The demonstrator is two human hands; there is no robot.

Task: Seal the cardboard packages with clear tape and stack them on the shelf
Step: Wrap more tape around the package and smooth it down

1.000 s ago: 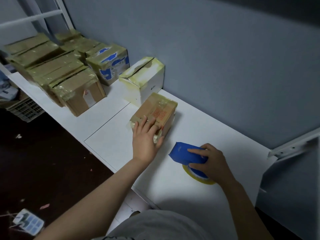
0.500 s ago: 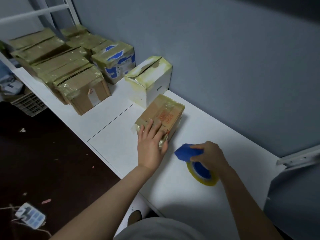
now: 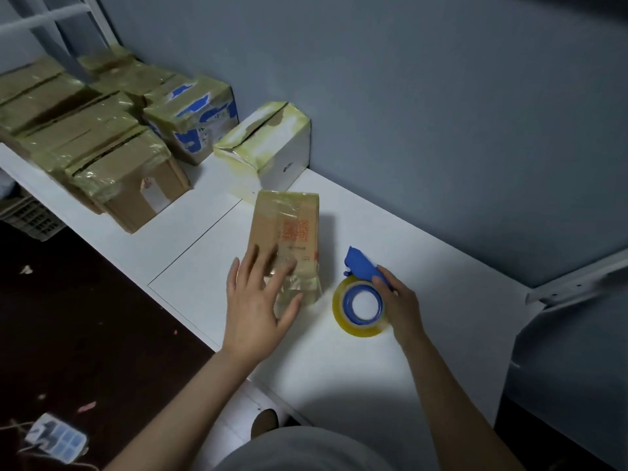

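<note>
The small brown cardboard package (image 3: 285, 232) lies on the white tabletop (image 3: 373, 368), its long axis pointing away from the person. The left grip (image 3: 258, 307) rests flat, fingers spread, on its near end. The right grip (image 3: 401, 304), just to its right, clasps the blue tape dispenser (image 3: 361, 265).

Brown box (image 3: 285, 229) with red print; blue dispenser (image 3: 362, 266), yellowish tape roll (image 3: 362, 326).

Grey garment (image 3: 306, 450) at btm; forearms (image 3: 176, 402) bare.
</note>
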